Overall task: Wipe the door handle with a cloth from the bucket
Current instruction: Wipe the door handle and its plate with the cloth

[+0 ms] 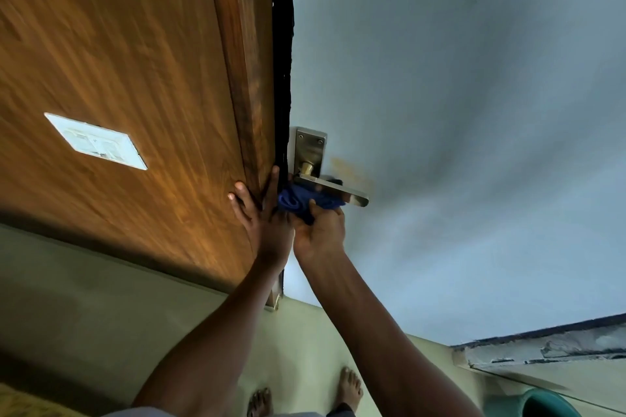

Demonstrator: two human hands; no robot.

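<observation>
A metal lever door handle [333, 188] with a brass-toned backplate [309, 149] sticks out from the pale blue door face [457, 112]. My right hand [320, 230] grips a bunched blue cloth [306, 201] and presses it against the underside of the lever, near its pivot. My left hand [261, 213] lies flat with fingers spread on the edge of the door, where the brown wooden side [135, 78] meets the dark edge strip [283, 44]. It holds nothing.
A green bucket [538, 403] stands on the floor at the bottom right. A worn step or ledge [548, 347] runs along the right. My bare feet [305, 396] stand on the pale floor below. A white notice [96, 140] is stuck on the wooden side.
</observation>
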